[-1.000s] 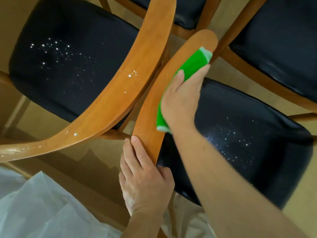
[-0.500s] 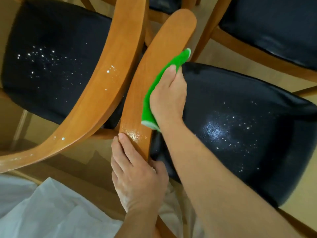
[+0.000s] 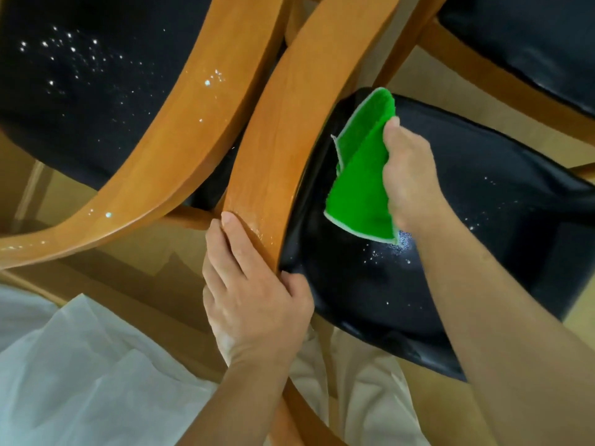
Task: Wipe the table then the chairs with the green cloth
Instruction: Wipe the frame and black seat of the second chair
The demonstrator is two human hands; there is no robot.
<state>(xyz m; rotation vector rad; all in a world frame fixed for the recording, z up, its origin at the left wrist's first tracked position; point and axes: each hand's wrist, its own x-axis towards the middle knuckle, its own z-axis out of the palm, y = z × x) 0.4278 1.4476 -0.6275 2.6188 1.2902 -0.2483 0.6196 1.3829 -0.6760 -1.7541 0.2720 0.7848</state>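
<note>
My right hand [image 3: 410, 181] grips the folded green cloth [image 3: 362, 188] and holds it just off the right edge of a curved wooden chair back [image 3: 289, 130], above that chair's black seat [image 3: 483, 252]. White droplets speckle the seat near the cloth's lower corner. My left hand [image 3: 254, 291] clasps the lower end of the same chair back, fingers on its wet top face and thumb on the seat side. A second chair back [image 3: 180, 140] to the left carries white droplets, and its black seat [image 3: 74, 91] is spotted too.
A third chair's black seat [image 3: 531, 43] and wooden frame [image 3: 476, 62] fill the upper right. White plastic sheeting [image 3: 80, 375] lies at the lower left over a wooden rail. Pale trousers [image 3: 354, 381] show below the chair. The floor is tan.
My right hand slid the green cloth down the chair back, then lifted it off to the right over the black seat. My left hand kept its grip on the chair back.
</note>
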